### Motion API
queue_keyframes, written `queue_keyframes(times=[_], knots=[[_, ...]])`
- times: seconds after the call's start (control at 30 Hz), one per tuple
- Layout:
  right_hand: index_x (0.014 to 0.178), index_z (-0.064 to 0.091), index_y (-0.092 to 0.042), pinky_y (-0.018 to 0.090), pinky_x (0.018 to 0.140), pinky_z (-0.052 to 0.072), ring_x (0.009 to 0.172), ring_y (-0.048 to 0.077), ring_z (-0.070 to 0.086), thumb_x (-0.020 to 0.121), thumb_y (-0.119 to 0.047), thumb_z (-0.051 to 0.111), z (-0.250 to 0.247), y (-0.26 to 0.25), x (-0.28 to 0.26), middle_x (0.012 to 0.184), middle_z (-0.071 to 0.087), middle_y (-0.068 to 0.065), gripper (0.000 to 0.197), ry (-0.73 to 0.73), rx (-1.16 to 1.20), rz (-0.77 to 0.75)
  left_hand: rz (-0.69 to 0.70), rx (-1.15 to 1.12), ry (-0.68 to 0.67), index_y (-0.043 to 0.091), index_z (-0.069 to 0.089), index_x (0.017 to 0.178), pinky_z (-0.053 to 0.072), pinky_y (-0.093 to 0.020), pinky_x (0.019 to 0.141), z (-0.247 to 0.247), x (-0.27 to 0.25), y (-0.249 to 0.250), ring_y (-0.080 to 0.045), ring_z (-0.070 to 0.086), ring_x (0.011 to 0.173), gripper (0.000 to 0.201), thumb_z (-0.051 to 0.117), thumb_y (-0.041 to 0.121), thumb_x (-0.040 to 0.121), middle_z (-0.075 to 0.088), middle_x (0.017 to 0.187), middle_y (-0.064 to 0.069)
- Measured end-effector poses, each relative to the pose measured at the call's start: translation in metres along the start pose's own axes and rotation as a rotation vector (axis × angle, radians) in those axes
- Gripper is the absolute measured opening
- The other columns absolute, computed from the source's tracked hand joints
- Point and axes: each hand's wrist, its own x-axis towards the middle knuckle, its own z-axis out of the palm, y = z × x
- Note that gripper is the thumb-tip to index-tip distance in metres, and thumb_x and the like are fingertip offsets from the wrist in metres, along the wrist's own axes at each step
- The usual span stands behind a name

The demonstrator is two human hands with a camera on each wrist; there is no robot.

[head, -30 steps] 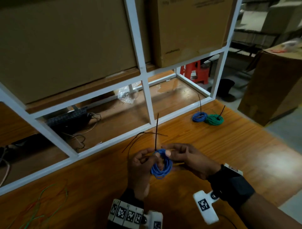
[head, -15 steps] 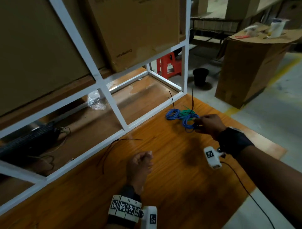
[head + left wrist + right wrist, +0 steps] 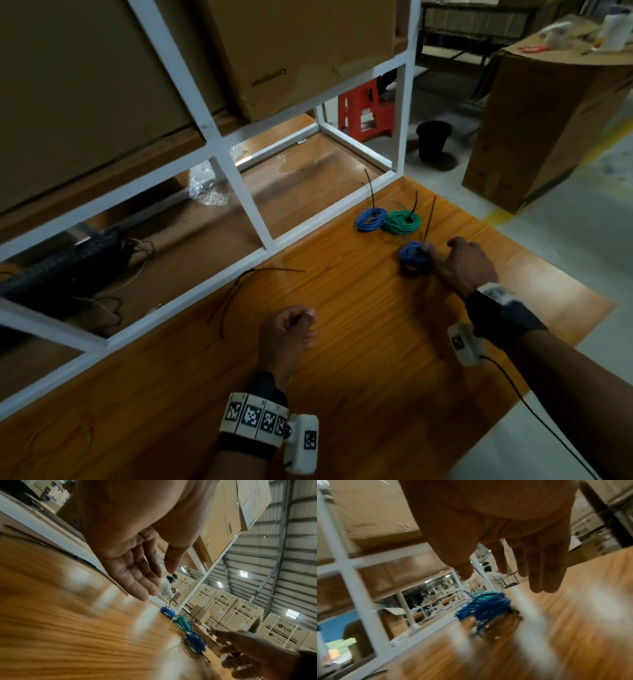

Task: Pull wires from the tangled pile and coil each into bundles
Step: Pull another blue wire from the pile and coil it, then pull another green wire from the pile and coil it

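Note:
A tied blue wire coil (image 3: 412, 256) (image 3: 484, 608) lies on the wooden table (image 3: 359, 359), just in front of a second blue coil (image 3: 370, 219) and a green coil (image 3: 402, 222). Black zip-tie tails stick up from all three. My right hand (image 3: 442, 250) is at the near coil's right edge. In the right wrist view my right hand (image 3: 505, 577) has straight fingers that hold nothing, above the coil. My left hand (image 3: 291, 329) hovers over mid-table, loosely curled and empty; in the left wrist view my left hand (image 3: 154, 585) has relaxed fingers.
Loose black zip ties (image 3: 239, 287) lie left of centre on the table. A white shelf frame (image 3: 239, 192) with cardboard boxes borders the table's far side. Thin loose wires (image 3: 58, 442) show faintly at bottom left. The table edge drops to the floor on the right.
My right hand carried the blue coil from between both hands to the right, put it down by the other two coils and opened. My left hand let go and stayed mid-table.

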Motion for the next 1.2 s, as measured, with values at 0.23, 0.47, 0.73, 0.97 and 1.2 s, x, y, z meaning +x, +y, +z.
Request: queue_keyframes(times=[0.23, 0.47, 0.73, 0.97, 1.2], knots=[[0.104, 0.073, -0.018, 0.028, 0.063, 0.045, 0.08, 0.018, 0.069, 0.097, -0.048, 0.063, 0.035, -0.068, -0.102, 0.101, 0.077, 0.003, 0.033, -0.201, 0.011, -0.427, 0.043, 0.005, 0.068, 0.02, 0.071, 0.103, 0.061, -0.034, 0.075, -0.088, -0.044, -0.016, -0.016, 0.073, 0.084, 0.015, 0.068, 0.031, 0.093, 0.076, 0.095, 0.003], [0.09, 0.069, -0.032, 0.042, 0.062, 0.055, 0.075, 0.015, 0.07, 0.096, -0.045, 0.066, 0.124, -0.19, -0.241, 0.085, 0.073, -0.009, 0.015, -0.47, 0.056, -0.797, 0.091, 0.023, 0.255, 0.021, 0.073, 0.097, 0.059, -0.028, 0.065, -0.21, -0.116, -0.06, -0.016, 0.072, 0.076, 0.012, 0.068, 0.031, 0.093, 0.075, 0.086, 0.001], [0.083, 0.072, -0.014, 0.047, 0.071, 0.054, 0.074, 0.012, 0.067, 0.1, -0.022, 0.066, 0.217, -0.278, -0.415, 0.086, 0.072, -0.002, 0.019, -0.807, -0.004, -1.057, 0.068, -0.028, 0.466, 0.033, 0.075, 0.077, 0.057, -0.036, 0.07, -0.387, -0.192, -0.134, -0.01, 0.069, 0.07, 0.011, 0.071, 0.043, 0.081, 0.074, 0.072, 0.007], [0.114, 0.074, -0.023, 0.035, 0.074, 0.057, 0.094, 0.024, 0.072, 0.09, -0.041, 0.073, 0.261, -0.271, -0.451, 0.11, 0.075, 0.0, 0.029, -0.605, -0.28, -0.915, 0.035, -0.061, 0.446, 0.025, 0.074, 0.078, 0.049, -0.027, 0.061, -0.458, -0.213, -0.198, -0.002, 0.059, 0.055, 0.014, 0.074, 0.017, 0.088, 0.068, 0.066, 0.007], [0.076, 0.073, -0.015, 0.034, 0.057, 0.049, 0.057, 0.022, 0.063, 0.098, -0.011, 0.064, 0.256, -0.261, -0.433, 0.075, 0.073, 0.002, 0.024, -0.747, -0.136, -0.798, 0.022, -0.08, 0.368, 0.021, 0.07, 0.091, 0.048, -0.026, 0.069, -0.431, -0.198, -0.206, 0.004, 0.062, 0.066, 0.013, 0.075, 0.01, 0.086, 0.069, 0.079, 0.008]])
